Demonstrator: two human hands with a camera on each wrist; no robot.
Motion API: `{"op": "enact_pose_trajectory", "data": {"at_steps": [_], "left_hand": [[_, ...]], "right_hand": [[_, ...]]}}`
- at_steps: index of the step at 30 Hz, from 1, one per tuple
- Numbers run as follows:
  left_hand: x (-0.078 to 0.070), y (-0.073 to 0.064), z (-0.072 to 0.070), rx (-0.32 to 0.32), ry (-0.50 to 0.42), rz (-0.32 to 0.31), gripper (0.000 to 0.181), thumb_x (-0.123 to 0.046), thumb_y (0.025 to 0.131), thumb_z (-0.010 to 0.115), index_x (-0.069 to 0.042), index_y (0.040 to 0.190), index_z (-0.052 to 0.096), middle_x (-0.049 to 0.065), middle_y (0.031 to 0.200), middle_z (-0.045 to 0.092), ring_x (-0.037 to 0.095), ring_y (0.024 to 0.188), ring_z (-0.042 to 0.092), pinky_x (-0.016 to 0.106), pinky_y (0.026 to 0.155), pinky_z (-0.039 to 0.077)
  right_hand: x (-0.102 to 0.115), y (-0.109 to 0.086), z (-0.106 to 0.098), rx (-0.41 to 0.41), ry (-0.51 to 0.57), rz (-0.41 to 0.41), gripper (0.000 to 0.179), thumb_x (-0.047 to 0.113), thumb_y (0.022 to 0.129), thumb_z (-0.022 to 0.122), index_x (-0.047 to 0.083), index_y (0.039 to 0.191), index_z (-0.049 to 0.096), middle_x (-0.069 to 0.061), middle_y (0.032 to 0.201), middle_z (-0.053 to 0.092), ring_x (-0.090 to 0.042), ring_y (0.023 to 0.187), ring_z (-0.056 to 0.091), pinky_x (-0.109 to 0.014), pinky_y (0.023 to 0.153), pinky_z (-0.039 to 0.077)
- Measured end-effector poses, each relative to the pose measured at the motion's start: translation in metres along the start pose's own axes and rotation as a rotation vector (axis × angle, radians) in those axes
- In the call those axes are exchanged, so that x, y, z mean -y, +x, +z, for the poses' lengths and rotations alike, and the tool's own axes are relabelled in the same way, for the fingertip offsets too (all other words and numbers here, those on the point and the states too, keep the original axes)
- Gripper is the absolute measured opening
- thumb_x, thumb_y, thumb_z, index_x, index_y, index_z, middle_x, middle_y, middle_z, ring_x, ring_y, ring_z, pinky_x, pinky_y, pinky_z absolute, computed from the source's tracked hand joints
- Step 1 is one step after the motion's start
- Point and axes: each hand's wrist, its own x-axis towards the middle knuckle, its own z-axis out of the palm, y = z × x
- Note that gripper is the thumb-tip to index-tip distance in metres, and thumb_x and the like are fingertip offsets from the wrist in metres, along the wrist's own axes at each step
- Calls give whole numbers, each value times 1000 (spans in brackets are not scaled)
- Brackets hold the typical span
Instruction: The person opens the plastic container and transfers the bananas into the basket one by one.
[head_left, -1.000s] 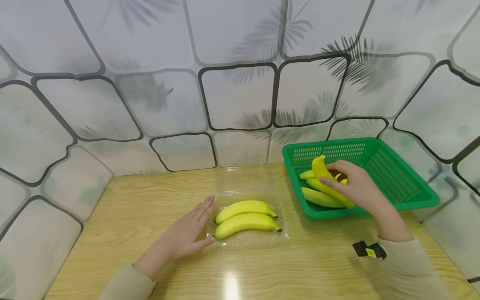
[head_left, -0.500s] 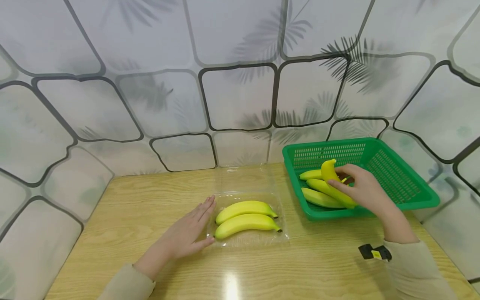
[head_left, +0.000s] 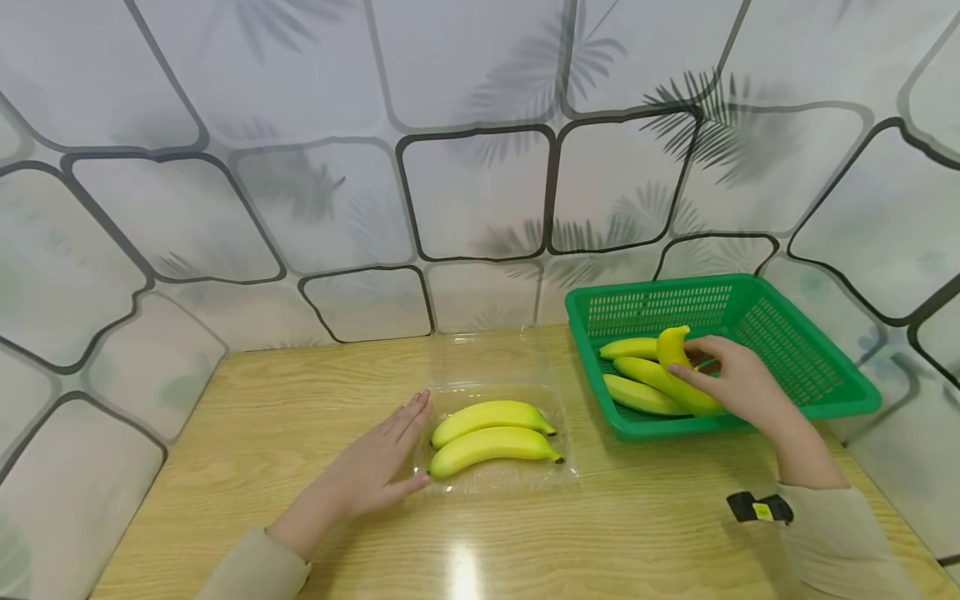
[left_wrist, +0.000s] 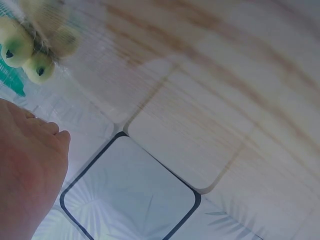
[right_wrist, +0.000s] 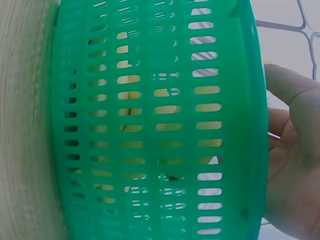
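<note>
In the head view, my right hand (head_left: 738, 387) pinches a yellow banana (head_left: 672, 346) between thumb and fingers inside the green basket (head_left: 840, 406). The banana's tip points upward, and its lower part lies over or among other bananas (head_left: 641, 396). From the right wrist, the basket's slotted wall covers most of them. On the left, my left hand (head_left: 371, 462) lies flat with straight fingers, its tips at the left edge of a clear plastic clamshell box (head_left: 495, 483). Two bananas, an upper one (head_left: 491, 419) and a lower one (head_left: 487, 450), lie side by side in the box.
The box's transparent lid (head_left: 491, 358) is folded back toward the patterned wall (head_left: 480, 200). A wooden table (head_left: 525, 542) carries everything. On the right sleeve's cuff sits a black strap piece (head_left: 760, 507) with a yellow mark.
My right hand has shifted to the right and slightly down within the basket, with the banana in its grip. The left hand and the boxed bananas have stayed put.
</note>
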Motion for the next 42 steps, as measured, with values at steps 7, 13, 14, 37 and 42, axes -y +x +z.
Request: {"op": "enact_pose_trajectory", "data": {"at_steps": [7,13,14,37,42], "left_hand": [[0,0,1,-6,0,3,94,-52,104,57,4,168,16,21,178,14,34,165,20,47,132,28],[0,0,1,-2,-11,-2,94,-52,105,57,4,168,17,21,178,13,34,165,19,47,132,28],[0,0,1,-1,-13,-3,94,-52,105,57,4,168,17,21,178,13,34,165,19,47,132,28],[-2,-1,-1,0,-18,-4,93,-51,104,58,5,167,18,22,177,16,35,165,21,50,131,31],[-2,0,-1,-3,-18,-2,93,-51,104,58,5,167,18,22,177,15,36,164,21,51,131,32]], "right_hand": [[-5,0,1,13,11,18,52,32,106,68,-8,138,62,-29,126,68,-42,110,67,-58,92,60],[-6,3,4,18,16,17,52,32,106,68,-9,137,63,-29,126,69,-43,111,67,-61,94,60],[-6,3,4,20,13,18,52,32,106,68,-9,137,63,-30,126,69,-43,111,67,-61,94,60],[-14,3,4,18,-8,16,41,29,105,69,0,134,69,-17,116,75,-30,103,68,-33,84,61],[-12,3,2,17,-4,5,39,26,106,69,-1,134,69,-16,116,74,-28,103,67,-25,81,58]]}}
